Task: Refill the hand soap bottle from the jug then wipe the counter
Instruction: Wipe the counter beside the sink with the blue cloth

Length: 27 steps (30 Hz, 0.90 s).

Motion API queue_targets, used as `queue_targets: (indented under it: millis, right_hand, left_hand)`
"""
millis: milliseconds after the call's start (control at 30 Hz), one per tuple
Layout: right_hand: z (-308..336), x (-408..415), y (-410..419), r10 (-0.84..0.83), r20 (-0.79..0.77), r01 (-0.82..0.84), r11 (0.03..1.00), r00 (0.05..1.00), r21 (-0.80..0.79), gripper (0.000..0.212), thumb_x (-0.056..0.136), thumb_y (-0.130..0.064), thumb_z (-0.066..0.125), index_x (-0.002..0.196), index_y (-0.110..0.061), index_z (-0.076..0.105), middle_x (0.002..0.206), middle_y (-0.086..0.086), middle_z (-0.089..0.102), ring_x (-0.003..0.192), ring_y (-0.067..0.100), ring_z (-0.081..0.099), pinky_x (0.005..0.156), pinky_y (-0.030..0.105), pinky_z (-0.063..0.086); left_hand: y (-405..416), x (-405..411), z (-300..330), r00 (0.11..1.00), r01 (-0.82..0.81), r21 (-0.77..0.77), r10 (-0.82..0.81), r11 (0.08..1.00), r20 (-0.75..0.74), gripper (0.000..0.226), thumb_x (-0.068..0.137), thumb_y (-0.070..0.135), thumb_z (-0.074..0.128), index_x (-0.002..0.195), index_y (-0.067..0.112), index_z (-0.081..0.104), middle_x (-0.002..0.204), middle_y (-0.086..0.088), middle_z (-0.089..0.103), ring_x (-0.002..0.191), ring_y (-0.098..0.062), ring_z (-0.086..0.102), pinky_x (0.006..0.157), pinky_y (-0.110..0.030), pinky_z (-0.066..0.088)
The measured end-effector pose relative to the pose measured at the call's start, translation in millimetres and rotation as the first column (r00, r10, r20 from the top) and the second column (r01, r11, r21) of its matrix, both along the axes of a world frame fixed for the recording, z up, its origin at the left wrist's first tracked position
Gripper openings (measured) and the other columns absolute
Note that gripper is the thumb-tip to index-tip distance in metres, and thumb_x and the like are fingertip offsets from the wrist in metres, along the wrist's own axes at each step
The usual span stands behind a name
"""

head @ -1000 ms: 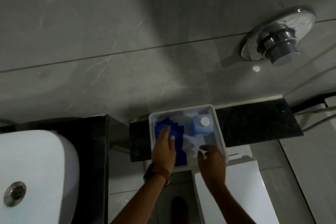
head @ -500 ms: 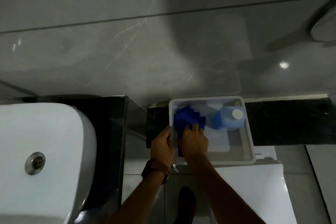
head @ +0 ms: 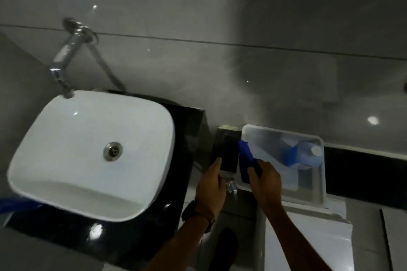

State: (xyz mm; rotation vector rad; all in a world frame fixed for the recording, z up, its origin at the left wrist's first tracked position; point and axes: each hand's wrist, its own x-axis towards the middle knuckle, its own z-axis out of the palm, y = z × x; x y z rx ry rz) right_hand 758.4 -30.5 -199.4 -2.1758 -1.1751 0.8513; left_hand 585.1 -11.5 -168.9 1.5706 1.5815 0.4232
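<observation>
- The right hand [head: 265, 179] has its fingers clamped on a folded blue cloth [head: 245, 160] at the left rim of a translucent white plastic tub [head: 320, 182]
- The left hand [head: 211, 185], a dark watch [head: 193, 212] on its wrist, has fingers straight and together, holding nothing, just left of the tub
- A blue plastic jug with a white cap [head: 307, 156] lies inside the tub at its far right
- A white ceramic basin [head: 88, 152] sits on the black stone table [head: 187, 138] under a chrome wall tap [head: 63, 61]
</observation>
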Motion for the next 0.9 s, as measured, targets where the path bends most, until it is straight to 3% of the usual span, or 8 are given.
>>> queue_targets:
  millis: [67,133,267,400,533,600,767,900]
  right_hand:
    - [17,-20,-15,0.022,-0.064,-0.021,1.0,0.998,0.013,0.01,0.099,-0.025,0.059,0.104,-0.033,0.059,0.096,-0.004,0.065,0.082,0.001,0.06,0.072,0.018,0.045]
    - [35,-45,-29,0.072,-0.088,-0.071,0.997,0.994,0.015,0.017,0.1,-0.026,0.056,0.099,-0.043,0.054,0.095,-0.006,0.065,0.078,0.0,0.062,0.064,0.012,0.043]
    - [69,-96,-55,0.095,-0.095,-0.088,0.993,0.991,0.081,0.013,0.098,-0.019,0.06,0.1,-0.03,0.067,0.094,-0.002,0.068,0.083,0.016,0.065,0.077,0.032,0.052]
    - [97,-147,-81,0.2,0.002,-0.199,0.974,0.98,0.11,0.012,0.094,-0.014,0.06,0.1,-0.015,0.071,0.094,0.006,0.068,0.09,0.028,0.064,0.081,0.041,0.053]
    - [111,-197,-101,0.296,0.124,-0.299,0.954,0.947,0.005,0.038,0.098,-0.022,0.059,0.135,-0.018,0.065,0.127,0.012,0.062,0.119,0.031,0.059,0.098,0.044,0.051]
    - [111,-220,-107,0.33,0.147,-0.332,0.943,0.932,-0.011,0.046,0.1,-0.023,0.057,0.146,-0.02,0.057,0.132,0.012,0.057,0.122,0.03,0.057,0.1,0.045,0.051]
    - [88,-262,-107,0.442,0.163,-0.438,0.897,0.882,-0.059,0.05,0.104,-0.027,0.054,0.151,-0.013,0.048,0.139,0.013,0.05,0.124,0.029,0.055,0.102,0.044,0.052]
    - [62,-282,-105,0.504,0.351,-0.518,0.853,0.789,-0.061,0.052,0.101,-0.039,0.059,0.144,-0.011,0.057,0.138,0.015,0.049,0.126,0.031,0.049,0.103,0.044,0.052]
  left_hand:
    - [-15,-21,16,1.0,0.004,0.033,-0.004,0.999,-0.016,0.059,0.098,0.014,0.051,0.151,0.033,0.033,0.146,0.002,0.053,0.131,-0.013,0.053,0.106,-0.021,0.046]
    - [-31,-44,34,1.0,-0.002,0.081,0.005,0.997,-0.027,0.06,0.095,0.008,0.049,0.151,0.025,0.038,0.148,-0.003,0.052,0.134,-0.018,0.052,0.112,-0.028,0.042]
    - [-63,-95,60,0.999,0.015,0.141,-0.008,0.99,-0.046,0.061,0.089,0.001,0.05,0.148,0.011,0.044,0.152,-0.006,0.047,0.139,-0.018,0.047,0.116,-0.021,0.032]
    - [-106,-148,77,0.997,-0.057,0.15,0.064,0.987,-0.045,0.062,0.088,-0.001,0.051,0.148,0.012,0.044,0.151,-0.005,0.049,0.138,-0.016,0.048,0.114,-0.014,0.029]
    - [-144,-204,80,0.987,-0.146,0.169,0.154,0.975,-0.034,0.059,0.089,-0.002,0.051,0.147,0.012,0.046,0.149,-0.004,0.051,0.138,-0.017,0.049,0.115,-0.017,0.03]
    - [-157,-233,77,0.979,-0.194,0.176,0.203,0.965,-0.035,0.058,0.09,-0.004,0.05,0.146,0.011,0.047,0.149,-0.005,0.051,0.137,-0.018,0.049,0.114,-0.015,0.03]
    - [-169,-307,53,0.931,-0.337,0.187,0.356,0.923,-0.08,0.056,0.096,0.0,0.048,0.15,0.013,0.04,0.154,-0.005,0.043,0.141,-0.019,0.043,0.114,-0.016,0.024]
    - [-159,-360,30,0.869,-0.453,0.232,0.485,0.861,-0.101,0.055,0.1,0.003,0.045,0.152,0.01,0.033,0.159,-0.01,0.034,0.149,-0.025,0.03,0.12,-0.029,0.022]
